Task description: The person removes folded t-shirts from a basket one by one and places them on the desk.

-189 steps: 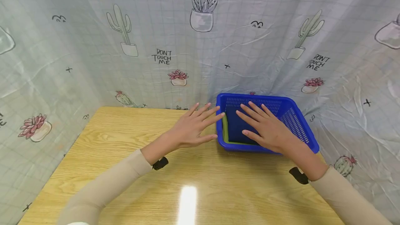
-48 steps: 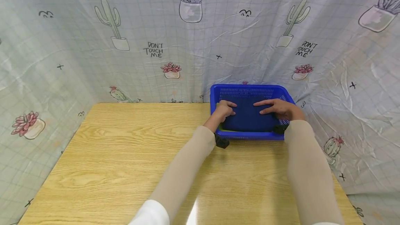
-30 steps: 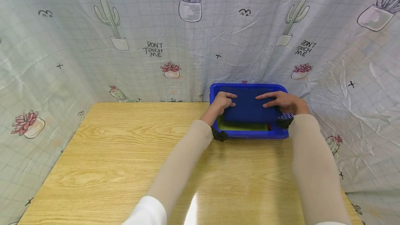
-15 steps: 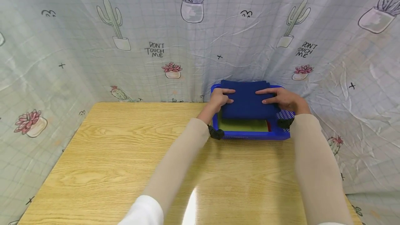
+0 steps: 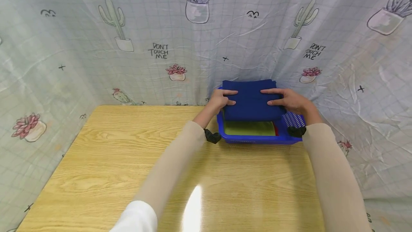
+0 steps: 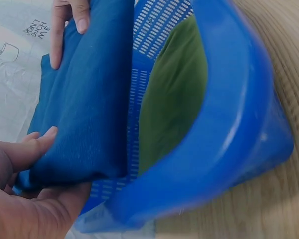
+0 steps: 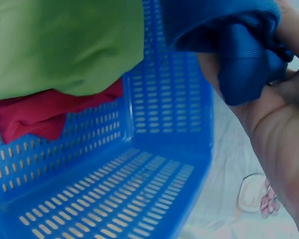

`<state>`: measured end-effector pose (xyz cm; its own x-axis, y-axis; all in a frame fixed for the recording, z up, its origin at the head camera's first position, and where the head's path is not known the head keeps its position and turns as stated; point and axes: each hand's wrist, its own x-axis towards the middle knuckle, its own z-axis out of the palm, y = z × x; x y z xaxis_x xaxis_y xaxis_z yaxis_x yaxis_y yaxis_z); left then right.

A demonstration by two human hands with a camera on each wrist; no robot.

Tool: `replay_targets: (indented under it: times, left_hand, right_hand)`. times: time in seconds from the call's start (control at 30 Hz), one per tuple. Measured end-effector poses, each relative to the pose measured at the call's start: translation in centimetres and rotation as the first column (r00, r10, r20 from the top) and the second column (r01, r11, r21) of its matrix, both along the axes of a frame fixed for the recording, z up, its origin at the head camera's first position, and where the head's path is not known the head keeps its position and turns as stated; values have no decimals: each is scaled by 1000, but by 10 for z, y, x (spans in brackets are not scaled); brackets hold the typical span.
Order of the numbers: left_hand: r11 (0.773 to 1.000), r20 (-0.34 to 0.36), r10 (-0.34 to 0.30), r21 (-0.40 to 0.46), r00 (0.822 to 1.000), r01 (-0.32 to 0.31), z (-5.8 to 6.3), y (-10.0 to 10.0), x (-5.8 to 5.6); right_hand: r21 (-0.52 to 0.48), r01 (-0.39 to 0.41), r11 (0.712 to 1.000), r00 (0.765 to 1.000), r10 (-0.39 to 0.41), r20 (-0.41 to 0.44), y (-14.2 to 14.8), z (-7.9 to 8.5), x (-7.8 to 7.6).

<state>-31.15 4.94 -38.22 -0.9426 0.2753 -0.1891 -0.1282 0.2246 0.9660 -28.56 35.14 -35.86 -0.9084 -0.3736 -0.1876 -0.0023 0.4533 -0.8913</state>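
Rising behind the table, the printed curtain (image 5: 206,38) fills the back and both sides, its creased right part close beside the work. The wooden table (image 5: 128,142) reaches far to the left and forward of the blue basket (image 5: 254,139), which stands at the back right, near the curtain, so the wider room for moving lies left and front. The basket's front rim shows whole; its back rim is mostly covered by the folded navy cloth (image 5: 252,106), and its left wall is partly behind an arm. That cloth is held over the rear of the basket, its far edge overlapping the curtain in the head view; whether it touches the back rim I cannot tell. Beneath and in front of it, a green cloth (image 5: 249,129) lies in the basket, its rear part covered. The left hand (image 5: 220,100) grips the navy cloth's left end, and the right hand (image 5: 291,100) grips its right end, so the cloth spans between them; in each case thumb and finger show on top, the other fingers largely hidden. Smallest is a red cloth (image 7: 50,112), jutting from under the green one; only a thin strip shows in the head view.
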Motion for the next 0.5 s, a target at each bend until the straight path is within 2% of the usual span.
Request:
replay_targets:
  times: [0.17,0.27,0.4,0.5]
  left_hand:
    - [998,24,-54,28,998,54,9,-12,4]
    - [996,28,-88,33,996,87,12,-21,7]
    - [993,-8,-116,33,993,116,10,-32,8]
    - [991,-61,-130,17,990,131,4,-41,11]
  right_hand:
    - [-6,5,1000,1000,-5,-23,-6,6,5]
    - [78,12,997,996,-5,-86,-12,11,9]
    - [150,12,989,989,11,-150,-22,15,18]
    - [137,20,990,986,3,-166,-30,14,26]
